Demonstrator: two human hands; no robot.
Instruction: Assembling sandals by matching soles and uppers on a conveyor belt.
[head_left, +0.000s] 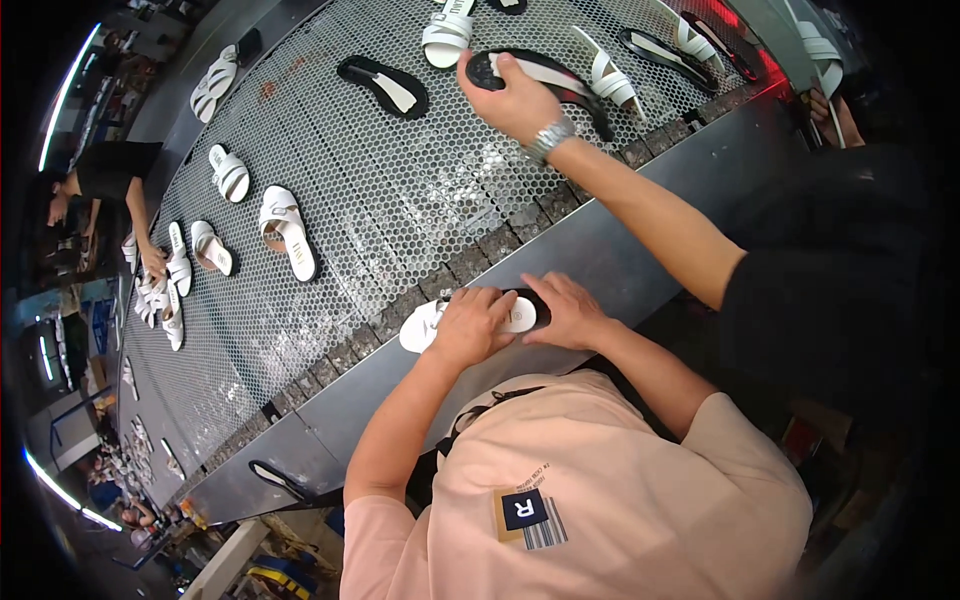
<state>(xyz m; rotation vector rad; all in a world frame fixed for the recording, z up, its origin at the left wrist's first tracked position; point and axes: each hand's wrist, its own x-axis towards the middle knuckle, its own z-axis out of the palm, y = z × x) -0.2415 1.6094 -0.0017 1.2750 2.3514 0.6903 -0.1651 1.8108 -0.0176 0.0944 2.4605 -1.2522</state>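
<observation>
Close in front of my body I hold a white slide sandal [417,330] at the near edge of the mesh belt. My left hand [468,325] is closed over its middle, covering part of the strap. At the heel end my right hand [568,312] grips a black sole [542,314], which lies against the sandal's underside. How far the two are joined is hidden by my fingers. Nearby on the belt lie a white sandal [299,247] and, farther off, a loose black sole [402,92] with a pale strip on it.
A co-worker's arm with a metal watch [550,140] reaches in from the right, holding another black sole [540,72]. Several sandals and soles lie on the mesh belt [370,180]. Along its near side runs a metal rail [345,400]. Another person's hand [153,262] touches sandals at far left.
</observation>
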